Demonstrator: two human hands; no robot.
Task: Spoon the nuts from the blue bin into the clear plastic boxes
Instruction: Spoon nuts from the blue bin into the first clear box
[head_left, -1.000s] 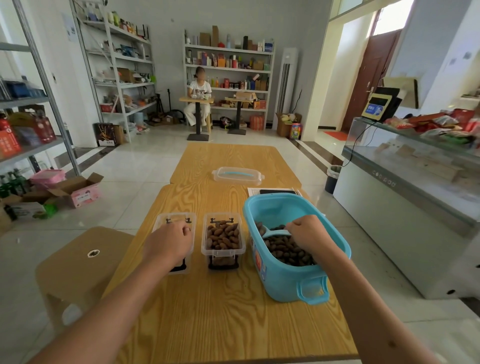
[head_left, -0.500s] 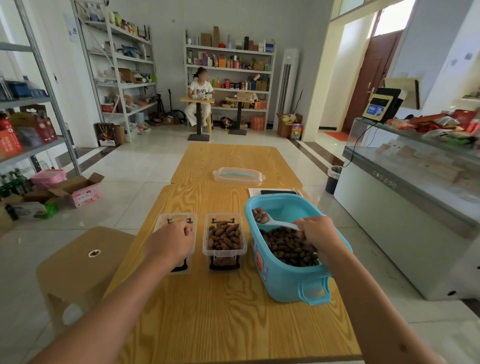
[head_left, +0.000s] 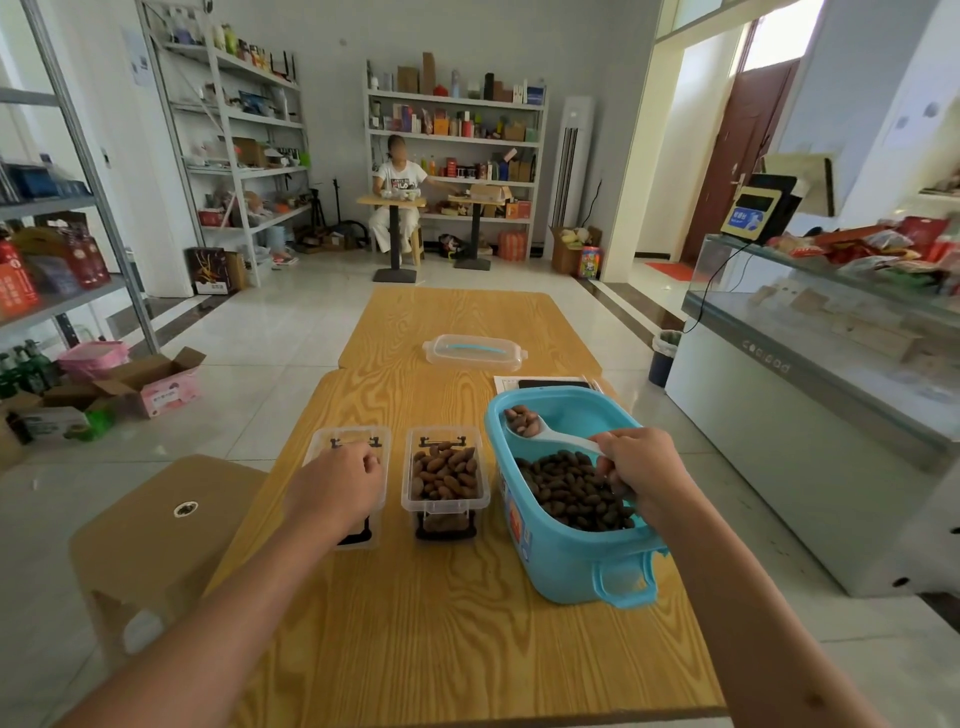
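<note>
On the bench (head_left: 415, 623) two boxes stand side by side, the left box (head_left: 324, 441) beside the right box (head_left: 445, 475), with the bin (head_left: 566, 551) to their right. A lid (head_left: 474, 352) lies farther back; a stool (head_left: 156, 530) stands left of the bench.

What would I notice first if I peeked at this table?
The big blue bin of dark nuts on the right, where the right hand lifts a white spoon loaded with nuts. Left of it, one clear box is full, and the left hand holds another box.
</note>
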